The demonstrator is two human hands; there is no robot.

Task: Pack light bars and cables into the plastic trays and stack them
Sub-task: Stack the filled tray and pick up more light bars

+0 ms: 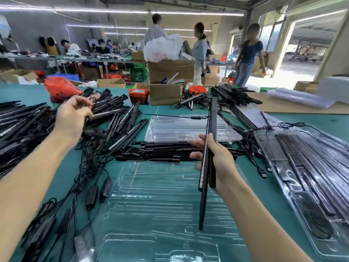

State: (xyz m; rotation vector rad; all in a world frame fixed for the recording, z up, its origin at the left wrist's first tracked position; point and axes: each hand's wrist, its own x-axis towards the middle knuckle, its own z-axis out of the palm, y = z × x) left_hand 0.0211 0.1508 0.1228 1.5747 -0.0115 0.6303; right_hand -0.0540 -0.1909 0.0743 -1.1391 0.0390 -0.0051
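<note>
My right hand (217,159) grips two or three long black light bars (206,148) held nearly upright above an empty clear plastic tray (160,201) in front of me. My left hand (73,118) is raised over the pile of black light bars (117,118) on the left and pinches a thin black cable (81,157) that hangs down to inline boxes (92,193) on the green table. A second empty clear tray (185,127) lies farther back. On the right, packed trays (306,167) hold dark bars and cables.
A row of short black bars (170,150) lies between the two empty trays. More bars (232,93) are heaped at the back, beside cardboard boxes (166,93) and red baskets (138,95). Several people stand or sit beyond the table.
</note>
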